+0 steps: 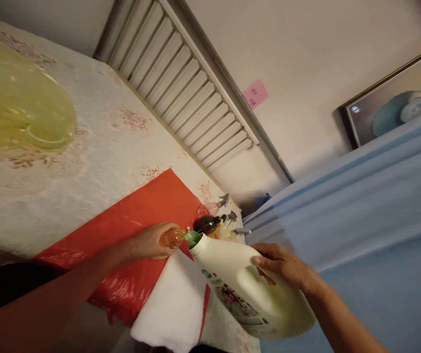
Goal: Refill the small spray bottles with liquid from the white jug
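Observation:
My right hand (286,267) grips a large white jug (247,289) with a printed label, tilted so its green spout (193,238) points left. My left hand (151,241) holds a small clear amber bottle (172,238) whose mouth meets the spout. Both are held just above a red plastic sheet (129,230) and a white cloth (175,304) on a table with a floral cover (115,142).
Behind the hands stand a pink spray bottle (210,208), a dark spray bottle (210,223) and another trigger head (240,231). A yellow-green translucent plastic item (19,103) lies at the far left. Blue fabric (361,196) fills the right; a radiator (188,88) lines the wall.

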### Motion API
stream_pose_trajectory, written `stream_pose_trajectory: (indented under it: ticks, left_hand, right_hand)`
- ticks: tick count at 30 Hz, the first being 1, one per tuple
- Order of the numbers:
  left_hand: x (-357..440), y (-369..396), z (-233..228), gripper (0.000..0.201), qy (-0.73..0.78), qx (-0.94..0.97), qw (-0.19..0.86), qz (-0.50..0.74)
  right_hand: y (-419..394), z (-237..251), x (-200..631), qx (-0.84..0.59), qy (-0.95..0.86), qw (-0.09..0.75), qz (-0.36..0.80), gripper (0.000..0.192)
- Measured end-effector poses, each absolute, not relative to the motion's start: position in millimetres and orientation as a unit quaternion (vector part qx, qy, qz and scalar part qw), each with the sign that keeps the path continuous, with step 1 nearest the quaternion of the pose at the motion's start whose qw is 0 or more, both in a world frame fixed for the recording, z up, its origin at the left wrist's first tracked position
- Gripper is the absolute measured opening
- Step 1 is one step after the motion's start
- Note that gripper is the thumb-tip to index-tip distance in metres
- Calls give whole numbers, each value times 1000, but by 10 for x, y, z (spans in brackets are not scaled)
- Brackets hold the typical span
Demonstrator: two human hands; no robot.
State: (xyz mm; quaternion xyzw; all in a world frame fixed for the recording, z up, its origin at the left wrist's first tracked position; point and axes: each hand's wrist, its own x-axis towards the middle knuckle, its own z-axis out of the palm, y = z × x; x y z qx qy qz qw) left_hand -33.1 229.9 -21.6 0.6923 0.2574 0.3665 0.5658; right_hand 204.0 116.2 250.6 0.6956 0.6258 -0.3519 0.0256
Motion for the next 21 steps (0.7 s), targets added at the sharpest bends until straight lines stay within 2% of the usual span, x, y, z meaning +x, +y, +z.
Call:
stream_pose_trajectory:
  ticks: [21]
  left_hand:
    - [-333,2297,-216,54,270,698,555,363]
  right_hand:
    - [1162,2515,2013,694,631,25,-346,45]
